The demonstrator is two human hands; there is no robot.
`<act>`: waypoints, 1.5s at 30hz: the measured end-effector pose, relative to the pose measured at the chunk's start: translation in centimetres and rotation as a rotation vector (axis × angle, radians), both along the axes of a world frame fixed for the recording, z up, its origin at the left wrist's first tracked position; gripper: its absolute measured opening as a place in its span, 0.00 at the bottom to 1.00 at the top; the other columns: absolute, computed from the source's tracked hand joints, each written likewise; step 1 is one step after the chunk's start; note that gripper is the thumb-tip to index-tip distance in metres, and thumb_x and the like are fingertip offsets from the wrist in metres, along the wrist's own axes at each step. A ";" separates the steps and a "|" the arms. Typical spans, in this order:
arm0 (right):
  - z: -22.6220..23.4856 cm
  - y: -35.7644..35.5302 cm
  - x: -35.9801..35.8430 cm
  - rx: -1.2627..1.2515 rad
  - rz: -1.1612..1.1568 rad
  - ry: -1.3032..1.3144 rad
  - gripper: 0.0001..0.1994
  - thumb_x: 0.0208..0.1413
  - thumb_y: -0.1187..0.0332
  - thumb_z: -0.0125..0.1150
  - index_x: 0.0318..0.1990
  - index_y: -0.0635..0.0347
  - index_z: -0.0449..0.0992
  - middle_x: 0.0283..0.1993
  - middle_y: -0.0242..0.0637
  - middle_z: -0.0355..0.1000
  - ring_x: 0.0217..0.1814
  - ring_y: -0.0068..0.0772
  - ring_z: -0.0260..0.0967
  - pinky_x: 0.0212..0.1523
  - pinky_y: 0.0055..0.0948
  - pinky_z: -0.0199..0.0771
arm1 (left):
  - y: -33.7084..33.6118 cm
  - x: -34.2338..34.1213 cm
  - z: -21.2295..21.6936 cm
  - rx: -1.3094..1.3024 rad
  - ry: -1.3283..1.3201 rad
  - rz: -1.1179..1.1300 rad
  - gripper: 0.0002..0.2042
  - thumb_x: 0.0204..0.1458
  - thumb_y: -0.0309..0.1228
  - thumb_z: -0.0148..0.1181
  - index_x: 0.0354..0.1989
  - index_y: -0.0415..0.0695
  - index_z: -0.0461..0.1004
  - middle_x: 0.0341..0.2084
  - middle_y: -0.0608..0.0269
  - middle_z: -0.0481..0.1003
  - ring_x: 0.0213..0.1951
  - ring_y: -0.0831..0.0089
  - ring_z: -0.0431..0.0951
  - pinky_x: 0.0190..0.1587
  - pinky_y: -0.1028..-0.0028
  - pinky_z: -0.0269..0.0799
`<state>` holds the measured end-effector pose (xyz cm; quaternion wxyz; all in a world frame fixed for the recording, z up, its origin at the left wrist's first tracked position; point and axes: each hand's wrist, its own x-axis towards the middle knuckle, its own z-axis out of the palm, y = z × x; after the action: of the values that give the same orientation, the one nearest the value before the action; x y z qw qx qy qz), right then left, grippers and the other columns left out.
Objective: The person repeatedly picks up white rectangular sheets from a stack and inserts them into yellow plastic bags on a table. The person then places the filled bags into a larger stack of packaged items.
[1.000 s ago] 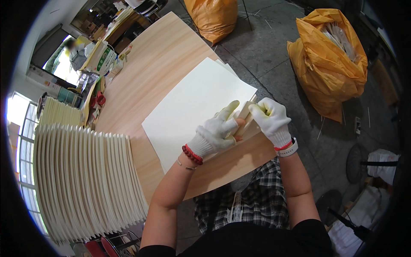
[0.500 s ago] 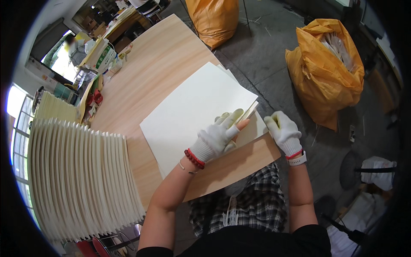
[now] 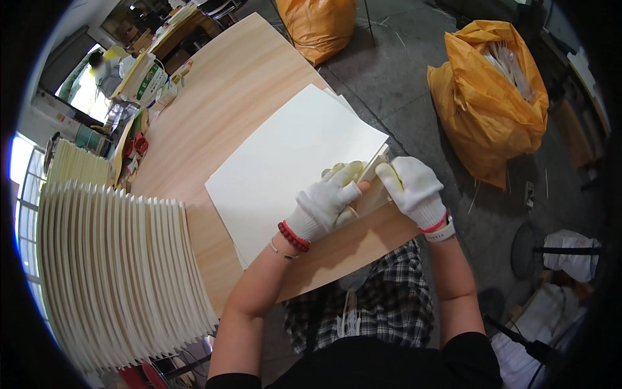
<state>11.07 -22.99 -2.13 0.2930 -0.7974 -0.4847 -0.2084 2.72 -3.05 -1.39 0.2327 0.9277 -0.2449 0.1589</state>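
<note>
A stack of large white sheets (image 3: 278,149) lies at a slant on the wooden table, its right edge slightly lifted and bent. My left hand (image 3: 327,198), in a white glove with a bare thumb tip, grips that edge, its fingers lying over the top sheet. My right hand (image 3: 409,187), gloved too, is closed right beside the same edge near the table's corner. Its curled fingers hide whatever they may hold. The corners of more sheets stick out under the top one at the far side.
A tall row of pale folded boards (image 3: 123,272) stands at the left of the table (image 3: 240,71). Red-handled tools (image 3: 139,144) and tubs lie along the far left edge. Orange sacks (image 3: 486,110) stand on the floor to the right and ahead. A person (image 3: 107,71) is in the far left background.
My right hand has moved left and inward, from beside the table corner to the edge of the sheets. My left hand stays almost in place. The whole view has shifted slightly.
</note>
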 end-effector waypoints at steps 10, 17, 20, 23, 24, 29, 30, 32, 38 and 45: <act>-1.0 1.7 -0.4 0.310 -0.180 0.422 0.14 0.54 0.66 0.54 0.19 0.63 0.66 0.17 0.46 0.61 0.20 0.47 0.62 0.21 0.37 0.60 | -0.3 0.2 0.6 -0.036 0.086 0.013 0.18 0.40 0.26 0.61 0.43 0.47 0.69 0.47 0.44 0.67 0.43 0.48 0.72 0.43 0.63 0.71; -1.0 1.6 -0.5 0.308 -0.159 0.395 0.13 0.54 0.67 0.53 0.21 0.63 0.66 0.17 0.44 0.60 0.20 0.46 0.62 0.21 0.37 0.60 | -0.9 -0.1 1.0 -0.071 0.097 0.069 0.21 0.35 0.28 0.67 0.42 0.49 0.71 0.48 0.49 0.67 0.43 0.51 0.72 0.40 0.64 0.72; -1.0 1.3 -0.4 0.303 -0.128 0.357 0.12 0.54 0.68 0.53 0.22 0.64 0.67 0.17 0.43 0.59 0.19 0.44 0.60 0.20 0.36 0.60 | -0.9 0.0 1.2 -0.106 0.110 0.072 0.19 0.36 0.28 0.66 0.41 0.50 0.72 0.47 0.51 0.68 0.42 0.53 0.72 0.38 0.64 0.73; -0.9 1.1 -0.5 0.289 -0.118 0.366 0.11 0.54 0.68 0.53 0.22 0.63 0.67 0.17 0.42 0.59 0.19 0.43 0.60 0.20 0.36 0.59 | -1.0 0.0 1.5 -0.128 0.124 0.075 0.17 0.37 0.27 0.65 0.39 0.49 0.72 0.46 0.51 0.68 0.41 0.53 0.73 0.38 0.64 0.73; -1.1 1.0 -0.5 0.275 -0.111 0.330 0.10 0.54 0.68 0.53 0.23 0.63 0.68 0.18 0.41 0.59 0.19 0.42 0.60 0.20 0.36 0.58 | -1.1 0.0 1.5 -0.132 0.125 0.076 0.17 0.37 0.26 0.65 0.39 0.49 0.73 0.46 0.51 0.68 0.41 0.53 0.73 0.38 0.64 0.73; -1.2 0.4 -0.3 0.403 -0.152 0.322 0.07 0.53 0.70 0.51 0.27 0.63 0.70 0.21 0.40 0.62 0.22 0.42 0.62 0.22 0.35 0.60 | -0.4 0.0 1.2 -0.034 0.127 0.016 0.24 0.38 0.29 0.63 0.49 0.53 0.68 0.50 0.48 0.65 0.44 0.49 0.70 0.41 0.62 0.71; -1.1 0.3 -0.6 0.541 -0.183 0.232 0.07 0.54 0.71 0.51 0.28 0.64 0.70 0.23 0.41 0.64 0.23 0.43 0.63 0.23 0.35 0.62 | -0.2 -0.1 0.9 0.008 0.119 0.006 0.26 0.39 0.30 0.63 0.52 0.54 0.66 0.51 0.48 0.64 0.45 0.48 0.70 0.42 0.61 0.71; -0.3 0.5 -2.8 0.932 -0.190 0.794 0.13 0.58 0.66 0.46 0.43 0.66 0.69 0.38 0.40 0.70 0.37 0.34 0.69 0.35 0.29 0.71 | -0.1 -0.3 0.3 0.053 0.082 0.037 0.31 0.39 0.32 0.63 0.57 0.54 0.61 0.53 0.46 0.62 0.47 0.46 0.68 0.45 0.59 0.69; -0.2 2.5 -6.7 0.940 0.307 1.874 0.13 0.58 0.65 0.50 0.46 0.62 0.68 0.41 0.31 0.69 0.38 0.23 0.69 0.33 0.24 0.74 | -2.1 -3.0 0.4 -0.015 -0.154 0.171 0.39 0.35 0.30 0.67 0.59 0.39 0.54 0.53 0.37 0.61 0.48 0.43 0.68 0.50 0.60 0.67; -0.7 4.7 -8.3 0.930 0.110 1.996 0.13 0.52 0.71 0.55 0.41 0.69 0.63 0.40 0.43 0.67 0.40 0.39 0.72 0.38 0.34 0.79 | -3.2 -9.8 0.7 -0.423 -0.140 0.075 0.23 0.36 0.19 0.60 0.47 0.40 0.67 0.48 0.43 0.67 0.50 0.48 0.69 0.50 0.59 0.67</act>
<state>2.79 -18.30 -2.79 0.8332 -0.3965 0.0610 0.3806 -7.08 -6.22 -0.68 0.3987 0.8533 -0.1870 0.2792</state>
